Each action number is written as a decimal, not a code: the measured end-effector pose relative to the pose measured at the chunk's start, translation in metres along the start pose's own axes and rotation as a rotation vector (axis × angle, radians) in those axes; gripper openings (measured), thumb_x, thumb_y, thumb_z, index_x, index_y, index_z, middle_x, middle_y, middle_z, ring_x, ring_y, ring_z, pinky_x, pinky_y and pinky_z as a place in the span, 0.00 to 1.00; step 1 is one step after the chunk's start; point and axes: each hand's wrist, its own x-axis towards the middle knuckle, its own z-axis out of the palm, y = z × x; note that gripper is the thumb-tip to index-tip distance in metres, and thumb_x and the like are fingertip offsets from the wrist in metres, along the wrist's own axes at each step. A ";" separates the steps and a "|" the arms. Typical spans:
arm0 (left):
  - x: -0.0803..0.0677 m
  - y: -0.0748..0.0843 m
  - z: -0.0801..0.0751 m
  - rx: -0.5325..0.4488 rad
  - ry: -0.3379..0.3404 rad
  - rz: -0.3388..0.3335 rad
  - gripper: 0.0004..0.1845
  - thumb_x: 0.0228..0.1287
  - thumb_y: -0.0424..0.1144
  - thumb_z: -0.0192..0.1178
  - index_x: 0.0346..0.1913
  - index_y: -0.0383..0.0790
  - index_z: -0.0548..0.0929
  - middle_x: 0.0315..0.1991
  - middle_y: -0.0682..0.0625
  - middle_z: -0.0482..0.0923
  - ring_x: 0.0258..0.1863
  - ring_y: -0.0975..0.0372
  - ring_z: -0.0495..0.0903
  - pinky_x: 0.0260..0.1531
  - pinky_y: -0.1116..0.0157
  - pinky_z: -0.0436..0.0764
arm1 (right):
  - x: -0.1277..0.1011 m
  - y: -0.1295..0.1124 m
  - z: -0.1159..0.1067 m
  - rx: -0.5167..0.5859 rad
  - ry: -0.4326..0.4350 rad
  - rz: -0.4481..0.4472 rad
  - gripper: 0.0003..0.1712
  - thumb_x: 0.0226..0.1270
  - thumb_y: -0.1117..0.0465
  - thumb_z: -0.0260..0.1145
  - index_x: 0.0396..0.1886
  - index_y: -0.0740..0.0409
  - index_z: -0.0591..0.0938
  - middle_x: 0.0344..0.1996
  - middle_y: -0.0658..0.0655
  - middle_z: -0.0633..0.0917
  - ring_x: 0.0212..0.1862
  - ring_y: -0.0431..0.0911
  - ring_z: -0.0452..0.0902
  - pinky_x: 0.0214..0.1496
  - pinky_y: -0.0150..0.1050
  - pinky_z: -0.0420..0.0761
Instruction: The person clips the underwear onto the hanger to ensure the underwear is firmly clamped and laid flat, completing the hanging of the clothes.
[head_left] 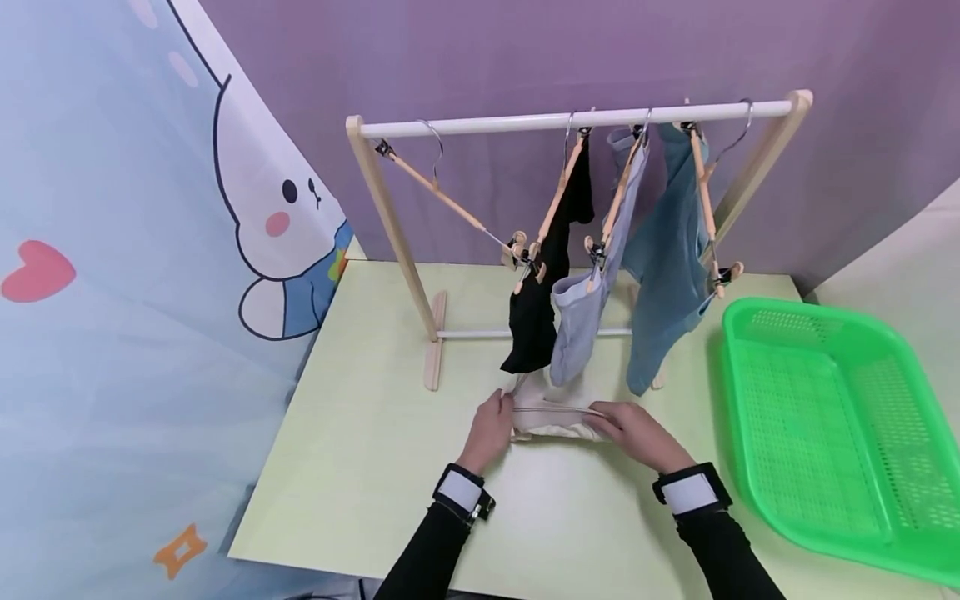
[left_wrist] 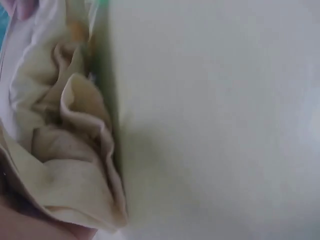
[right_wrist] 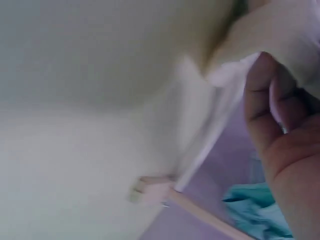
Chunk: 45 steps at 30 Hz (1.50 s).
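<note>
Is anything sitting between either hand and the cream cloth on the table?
Nothing visible. The left hand and the right hand both already grip the cream cloth garment at its two ends on the pale green table, in front of the wooden clothes rack.

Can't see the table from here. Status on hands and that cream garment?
Left hand and right hand both grip the cream garment, flat on table. Hung clothes dangle just above. Green basket off right.
</note>
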 end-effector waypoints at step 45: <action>-0.004 -0.011 -0.112 0.386 -0.053 0.224 0.24 0.64 0.41 0.67 0.60 0.34 0.77 0.58 0.39 0.77 0.60 0.47 0.75 0.61 0.50 0.74 | 0.025 -0.029 -0.034 -0.199 0.056 0.195 0.09 0.69 0.67 0.65 0.44 0.68 0.82 0.34 0.58 0.82 0.35 0.48 0.80 0.36 0.44 0.80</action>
